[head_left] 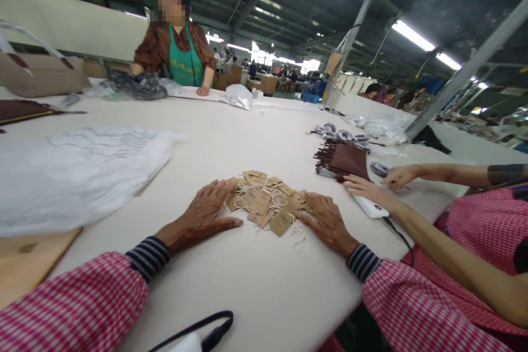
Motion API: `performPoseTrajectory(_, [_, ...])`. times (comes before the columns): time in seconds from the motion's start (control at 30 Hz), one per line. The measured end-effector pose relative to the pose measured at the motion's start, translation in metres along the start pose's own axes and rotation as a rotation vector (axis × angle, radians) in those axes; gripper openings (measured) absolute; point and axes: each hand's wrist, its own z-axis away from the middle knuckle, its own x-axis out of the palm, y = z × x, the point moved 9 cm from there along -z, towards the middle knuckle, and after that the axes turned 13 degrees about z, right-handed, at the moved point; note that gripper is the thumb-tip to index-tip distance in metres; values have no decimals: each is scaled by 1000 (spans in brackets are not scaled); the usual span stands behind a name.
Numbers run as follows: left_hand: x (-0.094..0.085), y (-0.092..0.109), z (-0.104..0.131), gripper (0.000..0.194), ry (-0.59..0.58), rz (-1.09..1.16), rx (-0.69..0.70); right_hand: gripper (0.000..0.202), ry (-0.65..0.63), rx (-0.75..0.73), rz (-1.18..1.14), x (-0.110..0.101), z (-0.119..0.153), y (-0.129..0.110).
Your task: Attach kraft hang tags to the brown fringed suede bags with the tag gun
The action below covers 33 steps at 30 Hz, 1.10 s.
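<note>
A loose heap of brown paper hang tags point(256, 201) with white strings lies on the white table in front of me. My left hand point(208, 210) rests against the heap's left side, thumb stretched out on the tabletop and fingers extended. On the other side my right hand point(328, 221) touches the tags at the right edge, its fingers partly over them and not tightly closed. The two hands frame the pile between them. White strings point(298, 234) trail from the heap near my right thumb.
Beside me on the right, a co-worker's hands point(373, 192) are near a white corded device point(367, 206) and a stack of brown pieces point(348, 160). White plastic sheeting point(82, 176) covers the left. A corded white device point(190, 342) lies in front. Across stands a person in a green apron point(185, 60).
</note>
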Motion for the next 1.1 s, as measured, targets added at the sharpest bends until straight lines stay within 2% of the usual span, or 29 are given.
performPoseTrajectory(0.13, [24, 32, -30, 105, -9, 83, 66, 52, 36, -55, -14, 7, -16, -39])
performPoseTrajectory(0.23, [29, 51, -41, 98, 6, 170, 128, 49, 42, -76, -171, 8, -33, -50])
performPoseTrajectory(0.33, [22, 54, -41, 94, 32, 296, 151, 53, -8, -32, -477, 6, -36, -37])
performPoseTrajectory(0.4, [16, 51, -38, 96, 52, 377, 141, 58, -53, 81, -662, 5, -26, -18])
performPoseTrajectory(0.47, [11, 48, -35, 98, 75, 436, 123, 61, -71, 174, -737, 0, -11, -2])
performPoseTrajectory(0.53, [7, 49, -29, 95, 88, 470, 111, 61, -70, 198, -705, -8, 7, 4])
performPoseTrajectory(0.6, [3, 49, -21, 88, 88, 476, 89, 61, -60, 159, -612, -17, 25, 1])
performPoseTrajectory(0.77, [-11, 39, 16, 78, 45, 394, 29, 66, -14, -107, -268, -31, 54, -39])
performPoseTrajectory(0.83, [-17, 33, 34, 77, 23, 323, 31, 66, 19, -162, -153, -33, 58, -51])
performPoseTrajectory(0.97, [-24, 19, 62, 71, 28, 149, 25, 58, 90, -155, -32, -34, 55, -61])
performPoseTrajectory(1.1, [-23, 6, 72, 69, 76, 83, -15, 47, 139, -169, 28, -32, 52, -66])
